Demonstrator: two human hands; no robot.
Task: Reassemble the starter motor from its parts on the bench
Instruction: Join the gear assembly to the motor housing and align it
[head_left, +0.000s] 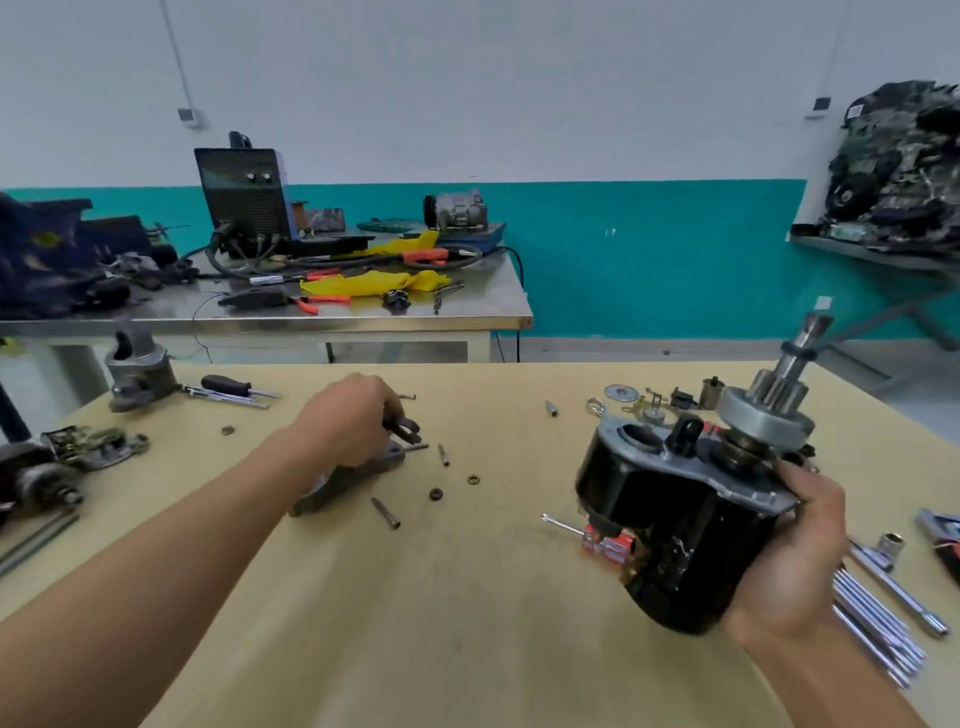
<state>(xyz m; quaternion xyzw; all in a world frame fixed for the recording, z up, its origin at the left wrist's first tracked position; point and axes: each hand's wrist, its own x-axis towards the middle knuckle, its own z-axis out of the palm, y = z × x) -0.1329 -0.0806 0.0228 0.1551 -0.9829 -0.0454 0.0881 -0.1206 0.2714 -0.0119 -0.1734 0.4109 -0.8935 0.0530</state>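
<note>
The right hand (795, 551) grips the black starter motor body (670, 525) above the bench (467, 597). The left hand (353, 421) pinches a small forked lever (404, 427).

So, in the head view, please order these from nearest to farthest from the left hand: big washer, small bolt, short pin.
1. The short pin, just right of the left hand.
2. The small bolt, farther right.
3. The big washer, farthest right.

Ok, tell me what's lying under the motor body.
A red-handled screwdriver lies on the bench beneath the motor body; its shaft pokes out left, the rest of its handle is covered.
</note>
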